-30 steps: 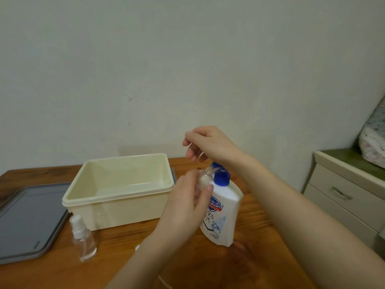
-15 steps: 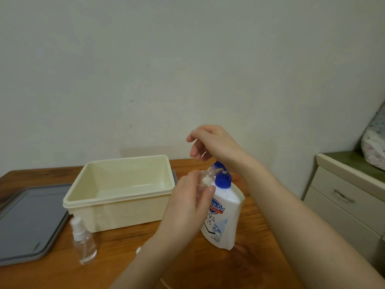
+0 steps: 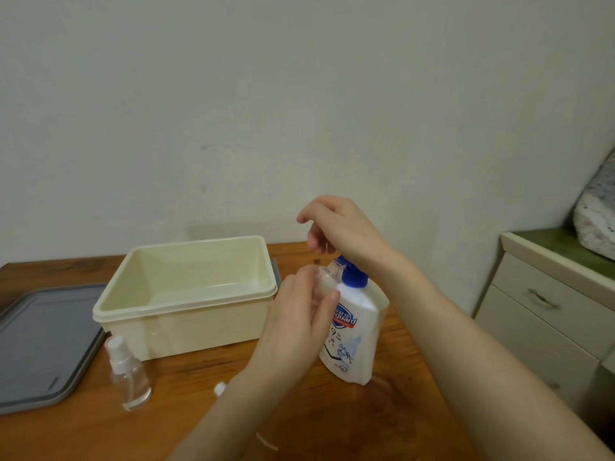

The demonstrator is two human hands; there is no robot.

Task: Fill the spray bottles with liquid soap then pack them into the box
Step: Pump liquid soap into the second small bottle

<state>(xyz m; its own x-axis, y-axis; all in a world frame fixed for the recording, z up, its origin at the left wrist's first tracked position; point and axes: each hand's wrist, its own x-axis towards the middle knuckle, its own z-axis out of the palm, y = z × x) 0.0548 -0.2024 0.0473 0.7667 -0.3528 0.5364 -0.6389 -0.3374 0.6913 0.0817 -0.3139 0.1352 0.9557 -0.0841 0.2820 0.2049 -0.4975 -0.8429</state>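
Note:
A white liquid soap bottle with a blue pump top stands on the wooden table, right of the cream plastic box. My left hand grips a small clear spray bottle, open-necked and tilted against the pump's nozzle. My right hand rests on the pump head with fingers curled and loosely spread; its palm hides the pump top. A second clear spray bottle with its white sprayer on stands in front of the box's left corner. A white sprayer cap lies behind my left forearm.
A grey lid lies flat at the table's left. A cream drawer cabinet stands to the right, with a patterned bundle on top. A plain wall rises behind the table.
My right hand has sunk slightly onto the pump head. The view has shifted a little; the left hand keeps the small bottle at the nozzle.

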